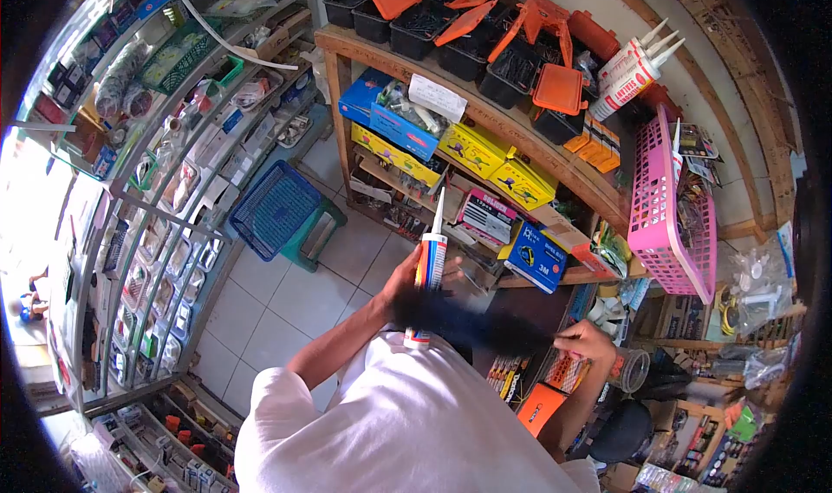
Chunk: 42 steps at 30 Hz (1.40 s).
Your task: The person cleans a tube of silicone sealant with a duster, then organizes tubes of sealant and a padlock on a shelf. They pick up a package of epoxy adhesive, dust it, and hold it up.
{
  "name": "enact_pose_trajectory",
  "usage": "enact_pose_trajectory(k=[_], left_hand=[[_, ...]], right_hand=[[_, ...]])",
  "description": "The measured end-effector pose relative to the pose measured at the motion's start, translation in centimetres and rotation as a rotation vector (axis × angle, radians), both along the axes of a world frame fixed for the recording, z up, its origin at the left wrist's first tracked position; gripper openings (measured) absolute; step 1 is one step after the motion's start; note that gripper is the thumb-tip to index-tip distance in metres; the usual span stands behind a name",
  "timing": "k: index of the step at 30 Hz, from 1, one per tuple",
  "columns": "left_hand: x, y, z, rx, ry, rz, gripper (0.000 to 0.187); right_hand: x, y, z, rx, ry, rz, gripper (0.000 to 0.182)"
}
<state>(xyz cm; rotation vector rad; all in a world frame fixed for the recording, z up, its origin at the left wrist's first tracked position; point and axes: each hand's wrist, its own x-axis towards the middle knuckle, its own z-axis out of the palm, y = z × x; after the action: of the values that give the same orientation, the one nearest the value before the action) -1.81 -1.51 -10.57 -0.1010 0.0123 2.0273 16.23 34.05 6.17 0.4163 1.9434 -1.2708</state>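
Observation:
A sealant cartridge [431, 263] with a long pale nozzle stands upright in front of my chest. My left hand [400, 287] is closed round its body, fingertips showing on the far side. Over to the right, my right hand [588, 343] grips the end of a dark, soft-looking duster [485, 324]. Motion smears the duster, which crosses the lower part of the cartridge and hides some of it. The cartridge's bottom end shows below the duster, close to my white shirt.
A wooden shelf [498, 81] ahead carries black bins with orange lids, boxes and more sealant cartridges [626, 81]. A pink basket [650, 207] stands at its right end. Metal racks [130, 207] line the left. A blue basket [276, 211] rests near a green stool [316, 237].

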Motion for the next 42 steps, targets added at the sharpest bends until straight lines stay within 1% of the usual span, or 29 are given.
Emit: enact_pose_trajectory(k=[1, 3, 5, 6, 7, 8, 9, 10, 11, 13, 15, 16, 17, 19, 21, 23, 25, 26, 27, 29, 30, 31, 32, 34, 36, 37, 39, 41, 42], left_hand=[[0.1, 0.1, 0.0, -0.068, 0.078, 0.022, 0.062], [-0.2, 0.1, -0.1, -0.053, 0.077, 0.016, 0.062], [0.0, 0.4, -3.1, -0.16, 0.119, 0.063, 0.06], [0.3, 0.2, -1.7, -0.163, 0.064, 0.044, 0.057], [0.4, 0.2, -0.3, -0.168, -0.015, 0.05, 0.054], [0.3, 0.1, -1.4, -0.098, -0.059, 0.008, 0.055], [0.1, 0.0, -0.9, -0.029, -0.103, -0.034, 0.057], [0.6, -0.3, 0.0, -0.193, 0.156, 0.043, 0.062], [0.4, -0.1, 0.2, -0.187, 0.13, 0.01, 0.065], [0.0, -0.2, -0.3, -0.071, 0.115, -0.015, 0.062], [-0.1, -0.3, -0.2, -0.113, -0.052, 0.065, 0.059], [-0.1, -0.9, 0.9, 0.162, -0.071, -0.031, 0.058], [0.0, -0.8, 1.2, 0.056, -0.009, -0.035, 0.059], [-0.2, 0.2, 1.5, -0.248, 0.232, 0.108, 0.061], [-0.3, -0.2, 1.0, -0.096, 0.016, -0.04, 0.06], [-0.6, 0.2, -2.5, 0.228, 0.018, -0.072, 0.059], [-0.2, -0.2, -0.4, 0.289, -0.419, -0.052, 0.06], [0.3, -0.4, 1.5, -0.198, 0.077, 0.059, 0.057], [0.2, -0.3, 3.1, -0.256, 0.035, 0.057, 0.053], [-0.4, 0.0, -2.4, 0.256, -0.483, -0.035, 0.054], [0.1, 0.2, -1.2, -0.248, -0.039, 0.043, 0.059], [0.0, 0.1, -0.4, -0.265, 0.045, 0.026, 0.063], [0.1, 0.1, -1.0, -0.233, 0.049, 0.022, 0.064], [0.1, 0.1, -1.3, -0.2, 0.051, 0.019, 0.065], [0.3, 0.1, -1.1, -0.282, 0.072, 0.03, 0.07], [0.3, 0.2, -0.8, -0.402, -0.097, -0.014, 0.072], [0.1, -0.1, 0.5, -0.085, -0.034, 0.025, 0.07], [-0.4, -0.1, -0.6, -0.121, 0.039, -0.037, 0.065], [-0.2, -0.1, -0.6, -0.085, 0.058, -0.034, 0.061]], right_hand=[[0.1, 0.0, 0.0, -0.001, -0.001, 0.0, 0.026], [0.4, 0.1, 0.0, 0.037, 0.062, -0.091, 0.025], [0.5, 0.5, -0.3, 0.034, 0.101, -0.158, 0.023], [0.5, 0.7, -0.4, 0.031, 0.143, -0.224, 0.021], [0.5, 0.9, -0.3, 0.032, 0.143, -0.225, 0.021], [0.4, 1.0, -0.3, 0.023, 0.079, -0.134, 0.022], [0.4, 1.0, -0.2, 0.013, 0.016, -0.043, 0.024], [0.3, 0.8, -0.1, 0.012, 0.016, -0.042, 0.024], [0.2, 0.5, 0.1, 0.017, 0.005, -0.03, 0.024], [0.0, 0.4, 0.2, 0.023, -0.004, -0.016, 0.023], [0.1, 0.5, 0.0, 0.083, 0.132, -0.153, 0.024], [0.2, 0.6, -0.1, 0.083, 0.13, -0.155, 0.024], [0.2, 0.9, -0.3, 0.062, 0.096, -0.105, 0.024], [-0.1, 1.1, -0.5, 0.019, 0.03, -0.003, 0.024], [-0.2, 0.4, 0.1, 0.025, 0.008, -0.008, 0.024], [-0.3, 0.4, 0.0, 0.031, -0.014, -0.013, 0.025], [0.2, 1.1, -1.3, 0.058, 0.169, -0.153, 0.025], [0.3, 1.4, -1.5, 0.059, 0.169, -0.153, 0.025], [0.2, 1.5, -1.6, 0.018, 0.15, -0.117, 0.025], [-0.1, 1.3, -1.0, -0.023, 0.13, -0.08, 0.025], [-0.4, 0.6, 0.1, 0.013, 0.039, -0.042, 0.023], [-0.5, 0.2, 0.6, 0.048, -0.053, -0.003, 0.022], [-0.3, 0.4, 0.3, 0.047, -0.055, -0.002, 0.022], [0.1, 0.9, -0.7, 0.064, 0.102, -0.101, 0.023], [0.2, 1.1, -1.1, 0.063, 0.125, -0.146, 0.023], [0.2, 1.1, -1.1, 0.061, 0.153, -0.19, 0.023], [0.1, 1.1, -0.6, 0.033, 0.09, -0.15, 0.023], [0.2, 1.3, -0.2, -0.005, -0.024, 0.019, 0.025], [0.2, 1.0, 0.0, -0.007, -0.025, -0.01, 0.027]])
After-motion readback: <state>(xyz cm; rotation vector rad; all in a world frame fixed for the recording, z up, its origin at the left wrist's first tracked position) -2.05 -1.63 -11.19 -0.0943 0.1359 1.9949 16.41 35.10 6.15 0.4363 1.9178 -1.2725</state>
